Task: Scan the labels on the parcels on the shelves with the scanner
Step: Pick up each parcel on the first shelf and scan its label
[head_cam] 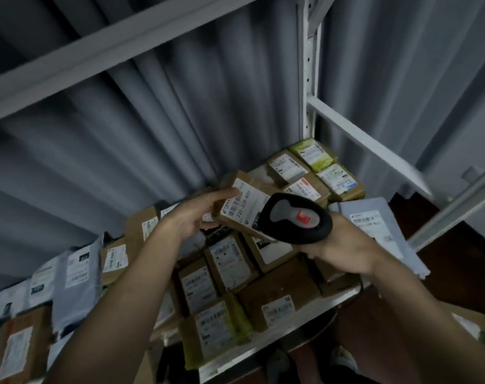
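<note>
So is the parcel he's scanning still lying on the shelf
No, the left hand holds the brown parcel lifted above the others, beside the scanner.

Left hand [199,214] raised above the shelf [277,339], palm turned up, fingers and thumb curled round a small parcel [242,209]. Right hand [338,245] lifted over the same shelf, just right of the left, wrapped round the scanner [296,220] handle. Both forearms bare, reaching forward.
</note>
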